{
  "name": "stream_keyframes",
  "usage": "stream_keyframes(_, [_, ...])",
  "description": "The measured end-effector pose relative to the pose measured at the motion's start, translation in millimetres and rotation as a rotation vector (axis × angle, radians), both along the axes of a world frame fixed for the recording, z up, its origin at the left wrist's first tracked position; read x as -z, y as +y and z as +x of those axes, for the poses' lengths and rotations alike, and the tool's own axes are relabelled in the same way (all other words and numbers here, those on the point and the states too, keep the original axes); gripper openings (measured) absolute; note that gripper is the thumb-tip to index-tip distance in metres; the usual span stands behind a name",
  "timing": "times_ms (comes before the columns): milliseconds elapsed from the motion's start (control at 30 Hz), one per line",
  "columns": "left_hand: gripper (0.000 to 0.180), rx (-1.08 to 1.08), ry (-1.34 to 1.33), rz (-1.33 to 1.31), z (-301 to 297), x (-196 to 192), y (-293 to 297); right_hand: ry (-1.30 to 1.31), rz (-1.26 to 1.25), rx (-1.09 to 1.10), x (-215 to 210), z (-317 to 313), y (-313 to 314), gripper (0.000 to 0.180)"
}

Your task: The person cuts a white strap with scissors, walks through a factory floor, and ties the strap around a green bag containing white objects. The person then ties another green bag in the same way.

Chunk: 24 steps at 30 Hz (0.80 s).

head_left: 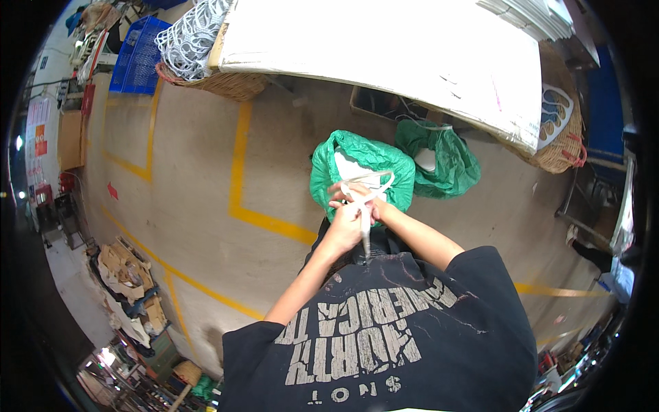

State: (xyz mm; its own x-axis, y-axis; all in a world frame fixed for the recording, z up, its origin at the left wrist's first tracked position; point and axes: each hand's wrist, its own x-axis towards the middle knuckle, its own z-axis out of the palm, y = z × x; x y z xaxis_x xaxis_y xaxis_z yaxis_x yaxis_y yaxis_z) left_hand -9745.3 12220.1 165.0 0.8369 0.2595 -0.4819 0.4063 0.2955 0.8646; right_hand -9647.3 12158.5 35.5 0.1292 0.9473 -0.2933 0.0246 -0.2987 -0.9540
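Note:
Close together in front of my body, my two hands work over a green woven sack that gapes at the top. A thin whitish strip, bent into a loop, runs between them, and one end hangs down toward my shirt. My left hand is closed around its lower part. Crossing just above, my right hand has its fingers curled on the same strip; the fingers partly hide each other. White pieces lie inside the sack, their kind unclear. Beside it on the right, a second green sack holds something white.
A large white-topped table stands ahead. Wicker baskets sit at its corners, the left one heaped with white lattice pieces, the right one holding a white cut-out piece. A blue crate is far left. Yellow lines mark the floor.

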Motion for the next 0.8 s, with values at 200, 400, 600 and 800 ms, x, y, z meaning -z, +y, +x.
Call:
stream_keyframes(200, [0.044,-0.39,-0.178,0.155,-26.5,-1.4,39.5,-0.037,0.073,0.296,-60.1,46.4,-30.6,0.034])
stream_keyframes(400, [0.06,-0.43,0.622,-0.043,-86.2,91.8,46.2,0.466,0.189,0.944,-119.5,177.3,-79.4,0.035])
stream_keyframes(600, [0.074,-0.801,0.464,-0.698,-102.2,216.1,-7.1,0.661,0.18,1.232,-150.7,262.9,-165.2,0.016])
stream_keyframes(800, [0.064,-0.982,0.52,-0.781,-78.6,245.9,-41.7,0.643,0.159,1.364,-166.4,282.0,-222.6,0.015])
